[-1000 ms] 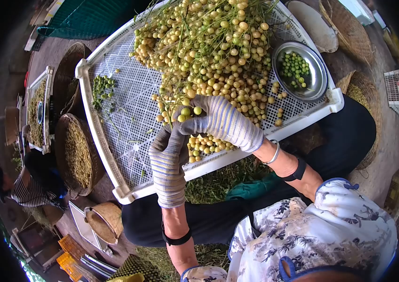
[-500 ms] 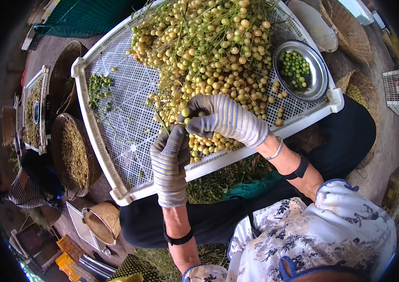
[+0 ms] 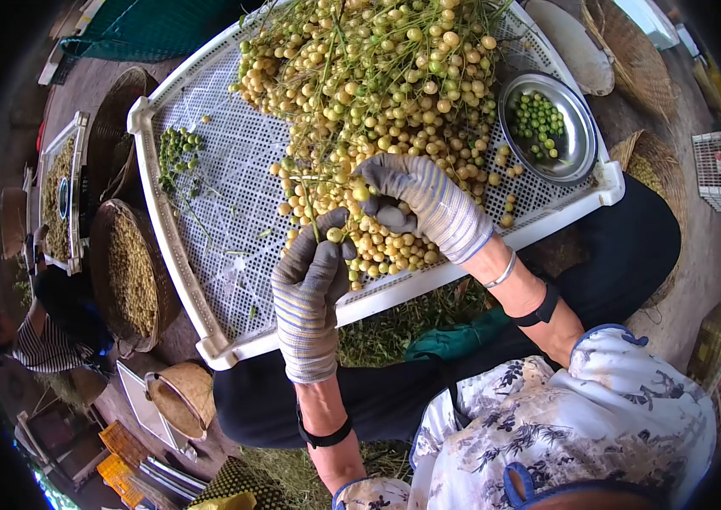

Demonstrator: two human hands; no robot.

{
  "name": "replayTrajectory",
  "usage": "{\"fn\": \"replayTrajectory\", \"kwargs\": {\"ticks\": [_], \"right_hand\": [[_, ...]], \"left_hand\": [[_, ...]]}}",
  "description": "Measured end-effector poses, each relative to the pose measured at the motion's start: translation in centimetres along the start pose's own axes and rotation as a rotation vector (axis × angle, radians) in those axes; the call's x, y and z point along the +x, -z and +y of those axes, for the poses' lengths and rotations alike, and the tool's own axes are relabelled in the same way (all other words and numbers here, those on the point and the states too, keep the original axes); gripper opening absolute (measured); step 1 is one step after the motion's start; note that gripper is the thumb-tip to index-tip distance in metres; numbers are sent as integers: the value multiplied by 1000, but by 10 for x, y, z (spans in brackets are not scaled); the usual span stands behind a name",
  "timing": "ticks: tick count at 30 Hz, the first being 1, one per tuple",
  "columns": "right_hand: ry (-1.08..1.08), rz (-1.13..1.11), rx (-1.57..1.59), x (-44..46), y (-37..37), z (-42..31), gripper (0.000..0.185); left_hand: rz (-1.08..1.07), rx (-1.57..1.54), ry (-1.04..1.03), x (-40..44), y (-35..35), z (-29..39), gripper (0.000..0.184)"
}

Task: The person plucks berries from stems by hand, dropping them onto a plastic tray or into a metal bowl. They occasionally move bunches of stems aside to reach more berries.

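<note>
Both hands wear grey-and-cream striped work gloves. My left hand (image 3: 311, 285) is closed, pinching a green fruit stem (image 3: 316, 223) that rises between thumb and fingers, and a round yellow fruit (image 3: 336, 235) sits at its fingertips. Just to the right, my right hand (image 3: 428, 202) curls its fingers around another yellow fruit (image 3: 361, 194). Beyond them a large heap of yellow-green fruit on stems (image 3: 386, 93) lies on a white perforated tray (image 3: 233, 255). A metal bowl (image 3: 577, 153) with small green fruits (image 3: 537, 117) stands at the tray's right side.
Small green fruits (image 3: 178, 153) lie at the tray's left. Round baskets, one full of yellow fruit (image 3: 132, 276), stand on the floor to the left. A person in a striped top (image 3: 48, 344) sits beside another tray (image 3: 59, 195). A wicker basket (image 3: 183, 399) stands near the lower left.
My hands have moved slightly apart: the right hand has shifted a little to the right, away from the left. The left hand still grips the stem. The view has shifted slightly.
</note>
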State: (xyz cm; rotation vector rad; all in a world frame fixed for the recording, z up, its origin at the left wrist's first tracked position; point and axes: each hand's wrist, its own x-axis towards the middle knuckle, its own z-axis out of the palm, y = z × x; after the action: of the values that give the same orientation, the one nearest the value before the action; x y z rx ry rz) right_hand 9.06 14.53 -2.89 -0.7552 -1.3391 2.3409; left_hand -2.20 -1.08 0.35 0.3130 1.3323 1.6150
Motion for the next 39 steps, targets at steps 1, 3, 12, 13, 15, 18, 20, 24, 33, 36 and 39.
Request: {"fn": "replayTrajectory", "kwargs": {"ticks": [1, 3, 12, 13, 15, 18, 20, 24, 33, 36, 39], "right_hand": [[-84, -23, 122, -3, -1, -4, 26], [-76, -121, 165, -3, 1, 4, 32], [185, -163, -467, 5, -17, 5, 29], [190, -127, -609, 4, -19, 4, 27], [194, -47, -895, -3, -23, 5, 23], [414, 91, -945, -3, -27, 26, 21], [274, 98, -668, -2, -25, 27, 21], [-25, 41, 22, 2, -13, 15, 22], [-34, -207, -104, 8, -3, 2, 46], [303, -143, -471, 11, -10, 10, 42], [207, 26, -661, 6, -10, 2, 39]], "left_hand": [[15, -17, -14, 1, 3, -1, 37], [68, -71, -5, 4, 5, -2, 33], [391, 280, -10, 6, -18, -8, 17], [414, 281, -2, 7, -18, -10, 17], [408, 272, -27, 8, -16, -18, 18], [377, 325, -22, 9, -10, -25, 21], [290, 195, 54, 2, -11, -12, 20], [333, 183, 90, 0, -14, -4, 21], [76, 124, 79, 6, 15, -14, 38], [108, 58, 38, 16, 20, -14, 39], [134, 69, 19, 18, 6, -5, 28]]}}
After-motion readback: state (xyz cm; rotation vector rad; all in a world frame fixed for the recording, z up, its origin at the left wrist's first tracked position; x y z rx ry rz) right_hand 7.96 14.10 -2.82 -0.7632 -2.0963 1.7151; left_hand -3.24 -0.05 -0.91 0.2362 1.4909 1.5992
